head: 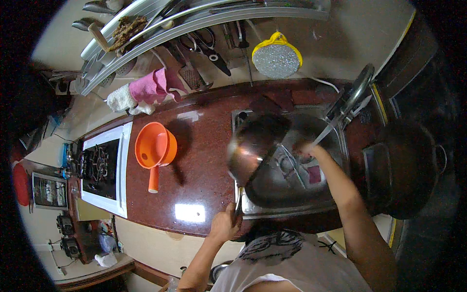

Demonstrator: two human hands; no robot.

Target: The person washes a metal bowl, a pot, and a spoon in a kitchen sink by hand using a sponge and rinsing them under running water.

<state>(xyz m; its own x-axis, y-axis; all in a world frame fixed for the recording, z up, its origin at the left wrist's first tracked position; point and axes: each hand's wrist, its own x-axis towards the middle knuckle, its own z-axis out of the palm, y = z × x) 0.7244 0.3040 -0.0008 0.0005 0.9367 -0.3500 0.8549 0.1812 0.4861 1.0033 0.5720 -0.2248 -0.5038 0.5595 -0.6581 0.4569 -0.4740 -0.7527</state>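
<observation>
My left hand (pixel 224 224) grips the handle (pixel 239 202) of a dark metal pan (pixel 246 157). The pan is tilted over the left side of a stainless steel sink (pixel 292 208), its shiny side blurred. Under the water stream (pixel 324 135) from the tap (pixel 359 87) is my right hand (pixel 304 149). Motion blur hides its fingers, so what it may hold cannot be made out. A thin metallic utensil (pixel 297 169) shows below that hand, near a dark red square piece (pixel 314 174) on the sink floor.
An orange plastic dipper (pixel 154 146) stands on the red-brown countertop (pixel 208 146), left of the sink. Beyond it is a black gas hob (pixel 100 168). Scissors (pixel 204 45), a grater (pixel 191 77), a yellow-rimmed scrubber (pixel 277 56) and a pink cloth (pixel 153 85) hang behind. A dark bin-like container (pixel 405 171) stands right.
</observation>
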